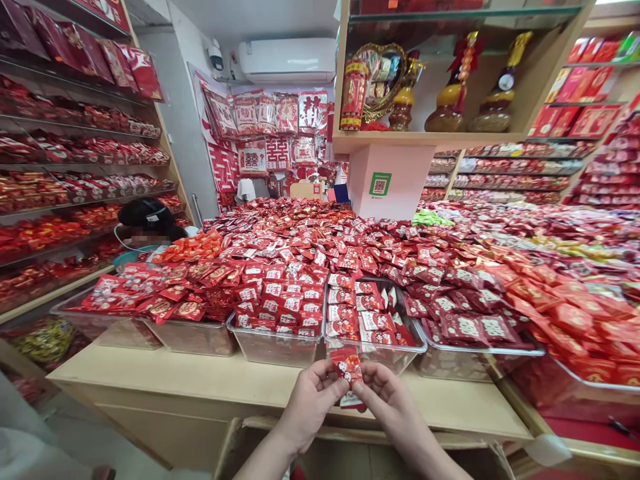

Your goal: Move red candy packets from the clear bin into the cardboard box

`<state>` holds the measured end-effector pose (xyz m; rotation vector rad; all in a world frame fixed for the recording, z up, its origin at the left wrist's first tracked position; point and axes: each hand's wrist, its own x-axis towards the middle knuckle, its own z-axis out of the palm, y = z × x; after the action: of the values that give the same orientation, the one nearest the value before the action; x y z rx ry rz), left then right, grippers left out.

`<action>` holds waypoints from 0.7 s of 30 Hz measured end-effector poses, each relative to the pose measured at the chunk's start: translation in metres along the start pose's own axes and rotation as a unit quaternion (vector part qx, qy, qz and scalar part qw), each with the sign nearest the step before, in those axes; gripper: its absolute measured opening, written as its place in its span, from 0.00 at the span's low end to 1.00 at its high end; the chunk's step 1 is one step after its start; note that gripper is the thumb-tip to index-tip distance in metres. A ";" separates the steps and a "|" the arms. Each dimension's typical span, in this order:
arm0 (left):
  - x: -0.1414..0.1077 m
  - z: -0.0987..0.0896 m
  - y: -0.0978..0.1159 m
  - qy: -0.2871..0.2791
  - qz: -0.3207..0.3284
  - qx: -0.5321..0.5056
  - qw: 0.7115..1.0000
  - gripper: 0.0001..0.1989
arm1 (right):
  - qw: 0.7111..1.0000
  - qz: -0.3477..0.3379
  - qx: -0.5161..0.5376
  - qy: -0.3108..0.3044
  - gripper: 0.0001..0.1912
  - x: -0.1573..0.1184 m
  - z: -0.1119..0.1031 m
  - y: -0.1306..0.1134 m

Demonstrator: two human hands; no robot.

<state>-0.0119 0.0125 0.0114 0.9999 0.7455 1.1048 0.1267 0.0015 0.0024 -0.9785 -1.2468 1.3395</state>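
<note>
Between my two hands, above the counter's front edge, is a small red packet (pixel 347 367) with a cartoon figure and a whitish lower part. My left hand (pixel 313 397) pinches its left side between thumb and fingers. On the right side, my right hand (pixel 387 400) grips it the same way. Just beyond the hands stands a clear bin (pixel 395 357) with rows of similar red and white packets (pixel 377 321). To its left, another clear bin (pixel 277 350) holds red packets with white labels.
An open cardboard box (pixel 400 440) lies below my hands, in front of the wooden counter (pixel 200 380). More bins of packets line both sides. A person (pixel 150 223) is low at the left. A shelf (pixel 435 138) overhangs the back.
</note>
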 end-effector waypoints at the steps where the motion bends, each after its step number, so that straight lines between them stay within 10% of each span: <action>1: 0.000 0.000 0.000 0.006 0.004 0.014 1.000 0.12 | 1.000 -0.002 -0.001 -0.008 0.16 0.000 0.000 0.001; 21: -0.004 0.000 -0.008 -0.048 0.006 0.108 0.993 0.23 | 0.995 -0.035 -0.095 -0.021 0.13 0.005 -0.014 -0.004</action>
<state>-0.0100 0.0073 0.0041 1.2333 0.7941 0.9926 0.1407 0.0085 0.0051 -1.0337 -1.4478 1.2090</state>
